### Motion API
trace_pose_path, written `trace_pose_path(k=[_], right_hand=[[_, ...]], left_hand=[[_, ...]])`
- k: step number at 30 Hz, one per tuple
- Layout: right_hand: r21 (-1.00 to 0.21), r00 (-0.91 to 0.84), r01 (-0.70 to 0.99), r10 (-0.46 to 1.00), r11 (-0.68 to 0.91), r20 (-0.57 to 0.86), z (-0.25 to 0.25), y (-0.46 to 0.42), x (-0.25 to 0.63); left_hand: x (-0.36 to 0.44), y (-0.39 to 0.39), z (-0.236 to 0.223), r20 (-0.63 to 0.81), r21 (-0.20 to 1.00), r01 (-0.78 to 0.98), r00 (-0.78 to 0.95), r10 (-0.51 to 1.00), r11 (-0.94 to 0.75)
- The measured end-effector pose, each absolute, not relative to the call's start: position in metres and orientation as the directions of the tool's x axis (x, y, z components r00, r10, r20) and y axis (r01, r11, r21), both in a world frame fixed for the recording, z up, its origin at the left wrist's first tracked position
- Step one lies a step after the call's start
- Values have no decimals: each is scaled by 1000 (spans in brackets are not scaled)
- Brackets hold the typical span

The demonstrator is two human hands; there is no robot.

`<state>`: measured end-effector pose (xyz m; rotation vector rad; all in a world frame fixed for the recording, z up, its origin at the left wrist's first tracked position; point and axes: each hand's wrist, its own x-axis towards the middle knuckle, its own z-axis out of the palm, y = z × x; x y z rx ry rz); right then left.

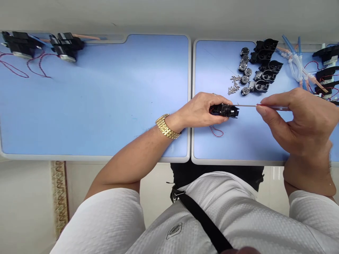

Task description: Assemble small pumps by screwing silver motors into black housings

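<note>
My left hand point(202, 110) is closed around a small black motor housing point(225, 110) on the right-hand tabletop. A red-and-black wire loop point(217, 132) trails out below it. My right hand point(302, 121) pinches the clear reddish handle of a screwdriver point(247, 106), its thin shaft pointing left. The tip reaches the upper right side of the housing; whether it sits in a screw is too small to tell. A tiny screw point(238, 103) shows beside the shaft near the tip.
Beyond my hands lie loose screws point(233, 88), several round metal-and-black parts point(245, 80) and black housings point(267, 76). Blue and orange tubes point(298, 63) and wired black assemblies point(328, 74) are at right. Two more assemblies point(66, 46) stand far left. A seam point(191, 106) divides the blue tabletops.
</note>
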<state>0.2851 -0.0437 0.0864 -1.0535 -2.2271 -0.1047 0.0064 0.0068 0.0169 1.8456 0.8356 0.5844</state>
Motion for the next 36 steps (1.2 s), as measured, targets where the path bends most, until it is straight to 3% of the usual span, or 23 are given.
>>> trace_pose_path(k=[5, 12, 16, 20, 24, 31, 36], right_hand=[[-131, -360, 798, 641, 588, 678, 78, -37, 288], [-322, -337, 798, 821, 509, 462, 87, -48, 282], [-287, -384, 727, 716, 624, 584, 87, -49, 279], [-233, -365, 795, 749, 560, 553, 84, -48, 283], [-160, -333, 826, 696, 541, 637, 80, -44, 287], [-311, -336, 793, 801, 524, 496, 87, -48, 282], [-349, -390, 687, 729, 637, 562, 87, -47, 281]], left_hand=[[6, 7, 15, 35, 914, 287, 648, 761, -287], [6, 7, 15, 42, 920, 271, 648, 760, -282], [6, 7, 15, 30, 917, 285, 648, 761, -279], [6, 7, 14, 28, 917, 288, 644, 764, -277], [5, 7, 13, 34, 918, 283, 642, 766, -278], [5, 6, 14, 56, 923, 257, 648, 760, -287], [5, 7, 15, 21, 918, 290, 648, 762, -272]])
